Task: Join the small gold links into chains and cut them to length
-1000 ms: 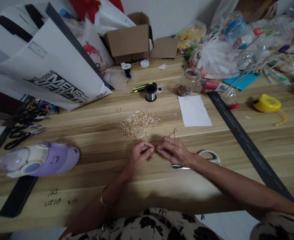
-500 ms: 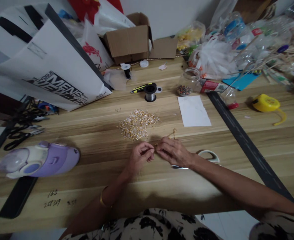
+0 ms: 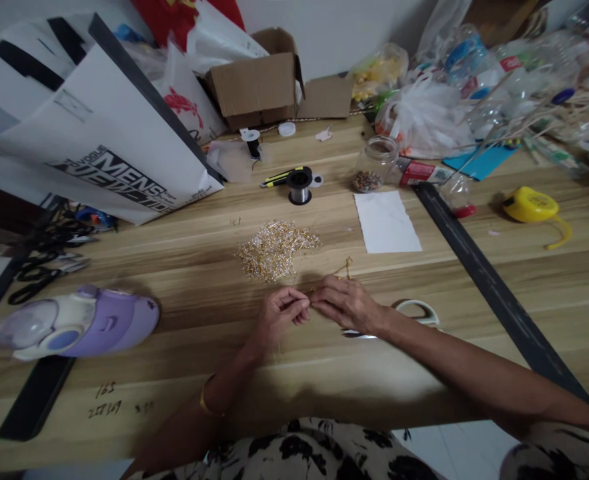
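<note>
My left hand (image 3: 285,311) is closed in a pinch, with a faint thin thread or line trailing below it. Its fingertips meet those of my right hand (image 3: 347,301), which is pinched too. What sits between the fingertips is too small to make out. A thin gold chain (image 3: 349,265) shows just beyond my right hand's knuckles and seems to run under them. Past the hands lies a heap of small gold and clear beads (image 3: 277,248). Scissors with a white handle (image 3: 417,308) lie partly hidden beneath my right wrist.
A wire spool (image 3: 299,187), a yellow-black cutter (image 3: 277,179), a jar of beads (image 3: 369,175) and white paper (image 3: 388,222) lie farther back. A purple bottle (image 3: 109,321) is at left, below a large paper bag (image 3: 99,127). At right sits a yellow tape measure (image 3: 530,204).
The fingertips of both hands have come slightly closer and now touch. The view has shifted very slightly; the other things stay in place.
</note>
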`<state>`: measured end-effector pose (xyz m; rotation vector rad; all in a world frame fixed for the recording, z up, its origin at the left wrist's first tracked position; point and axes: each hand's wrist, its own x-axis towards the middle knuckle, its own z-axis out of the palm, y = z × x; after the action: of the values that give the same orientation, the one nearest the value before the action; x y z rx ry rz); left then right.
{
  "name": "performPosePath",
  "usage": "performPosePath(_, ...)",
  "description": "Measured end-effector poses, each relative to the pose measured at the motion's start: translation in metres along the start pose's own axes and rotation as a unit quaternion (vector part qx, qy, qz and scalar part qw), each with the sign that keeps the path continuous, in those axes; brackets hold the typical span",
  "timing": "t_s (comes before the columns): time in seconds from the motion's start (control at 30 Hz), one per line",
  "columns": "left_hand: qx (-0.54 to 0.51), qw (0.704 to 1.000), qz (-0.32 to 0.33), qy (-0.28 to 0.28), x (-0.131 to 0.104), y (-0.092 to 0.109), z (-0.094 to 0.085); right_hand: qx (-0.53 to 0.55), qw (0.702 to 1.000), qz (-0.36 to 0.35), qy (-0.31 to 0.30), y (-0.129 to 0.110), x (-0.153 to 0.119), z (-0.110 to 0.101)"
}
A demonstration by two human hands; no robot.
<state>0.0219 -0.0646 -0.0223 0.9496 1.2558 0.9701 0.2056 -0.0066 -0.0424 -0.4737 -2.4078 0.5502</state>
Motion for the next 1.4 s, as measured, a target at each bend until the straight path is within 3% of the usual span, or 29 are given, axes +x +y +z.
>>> performPosePath(0.53,0.036,0.999,0.017,-0.014,0.002,-0.003,-0.003,0.007,1.000,0.009,-0.004,0.000,0.001,0.001)
performPosePath(0.9,0.152,0.983,0.099,0.039,-0.003,-0.001,-0.004,0.030,1.000,0.004,-0.010,-0.001,0.002,0.001)
performPosePath(1.1,0.182,0.978,0.104,0.019,-0.002,0.000,-0.008,0.013,1.000,0.008,-0.016,-0.001,0.001,0.001)
performPosePath(1.27,0.236,0.966,0.109,0.014,-0.004,0.009,-0.013,-0.023,0.998,0.057,-0.012,-0.006,0.003,-0.007)
performPosePath(1.4,0.234,0.967,0.104,0.006,-0.005,0.015,-0.019,0.044,0.996,0.080,0.017,-0.008,0.007,-0.012)
